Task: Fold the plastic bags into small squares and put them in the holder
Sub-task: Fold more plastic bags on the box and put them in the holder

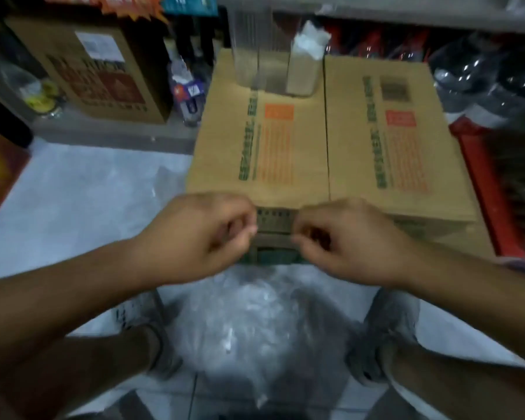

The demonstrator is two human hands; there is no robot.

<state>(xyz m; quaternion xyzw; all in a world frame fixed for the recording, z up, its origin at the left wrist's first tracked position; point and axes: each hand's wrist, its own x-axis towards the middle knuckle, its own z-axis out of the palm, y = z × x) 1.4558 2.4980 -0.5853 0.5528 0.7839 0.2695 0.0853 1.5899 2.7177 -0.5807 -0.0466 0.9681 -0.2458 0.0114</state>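
A clear, crinkled plastic bag (255, 322) hangs in front of me, down between my knees. My left hand (206, 237) and my right hand (346, 241) are close together at the front edge of a cardboard box (285, 147). Their fingers are curled and pinch the bag's upper edge. The frame is blurred, so the exact grip is hard to make out. At the far end of the box stands a clear holder (255, 65) with compartments. White folded bags (308, 47) stick out of its right compartment.
A second cardboard box (391, 140) lies flush against the first on its right. A red crate (482, 183) stands further right, with dark wrapped bottles behind it. Another carton (103, 71) and small bottles (188, 95) sit on a low shelf at the left. The floor is pale tile (88, 201).
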